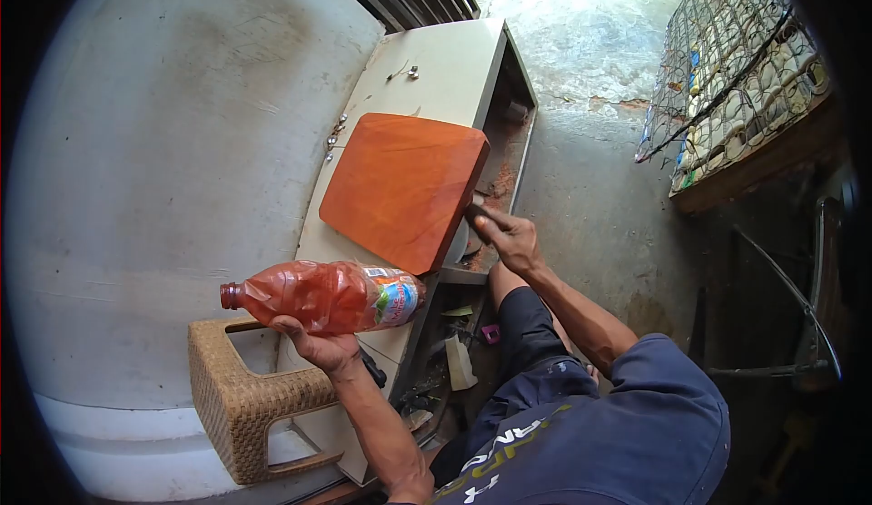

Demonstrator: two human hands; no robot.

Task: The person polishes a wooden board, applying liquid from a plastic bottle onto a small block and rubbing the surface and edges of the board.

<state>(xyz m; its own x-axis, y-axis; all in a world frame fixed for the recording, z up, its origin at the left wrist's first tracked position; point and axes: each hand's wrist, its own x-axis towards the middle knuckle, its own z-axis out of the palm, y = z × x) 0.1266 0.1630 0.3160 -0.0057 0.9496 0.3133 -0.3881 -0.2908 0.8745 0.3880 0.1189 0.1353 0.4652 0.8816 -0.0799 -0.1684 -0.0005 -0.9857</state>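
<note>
A clear plastic bottle point(304, 294), coloured reddish-brown with a bright label, lies nearly level above the cabinet. My left hand point(320, 345) grips it from below, thumb against its side. The bottle's neck points left and its mouth shows no cap. My right hand point(509, 237) is closed beside the front edge of an orange-brown wooden board point(404, 187). A small dark thing shows at its fingertips, too unclear to name. The board, smooth with rounded corners, rests on top of the pale cabinet point(436, 64).
A brown woven plastic stool point(236, 396) stands left of the cabinet against the wall. Small metal pieces point(412, 73) lie on the cabinet top. Reddish dust and odds and ends fill its open shelves. Across the concrete floor point(590, 187) is a wire cage point(745, 69) with packed pale things.
</note>
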